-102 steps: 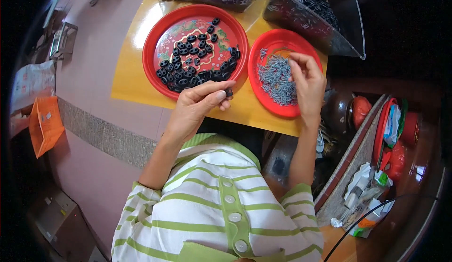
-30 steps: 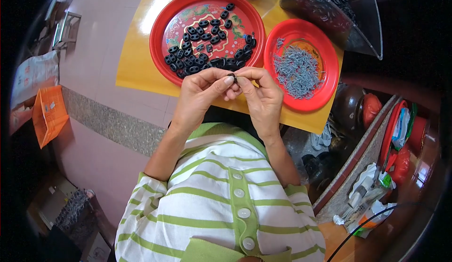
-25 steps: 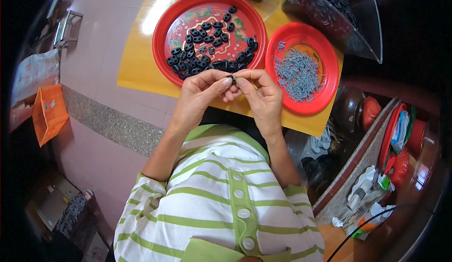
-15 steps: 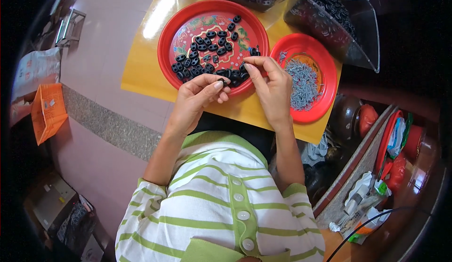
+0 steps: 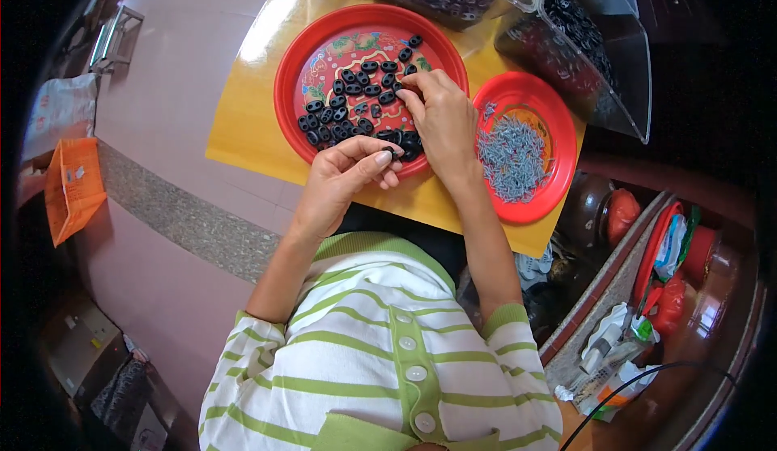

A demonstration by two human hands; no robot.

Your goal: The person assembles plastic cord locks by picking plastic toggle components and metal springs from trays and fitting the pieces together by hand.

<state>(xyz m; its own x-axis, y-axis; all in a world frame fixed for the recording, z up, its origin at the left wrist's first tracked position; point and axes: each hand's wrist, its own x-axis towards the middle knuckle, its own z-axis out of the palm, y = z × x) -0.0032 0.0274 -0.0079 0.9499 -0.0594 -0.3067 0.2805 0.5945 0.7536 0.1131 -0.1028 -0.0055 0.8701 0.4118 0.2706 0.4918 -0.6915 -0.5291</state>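
Head view: the left hand (image 5: 340,177) has its grip clamped on a small black piece (image 5: 393,151). In the red tray (image 5: 283,95), loose black pieces (image 5: 354,89), long axes mixed, lie just left of the nearer right hand (image 5: 443,123); whether its grip has closed, I cannot tell.

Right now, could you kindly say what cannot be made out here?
All in the head view:
Small black piece, mostly hidden by the grip of the left hand.
Whether the right hand holds anything: too small.
Clear bin, far side cut off by the upper edge.
Grey pieces, too small to count.
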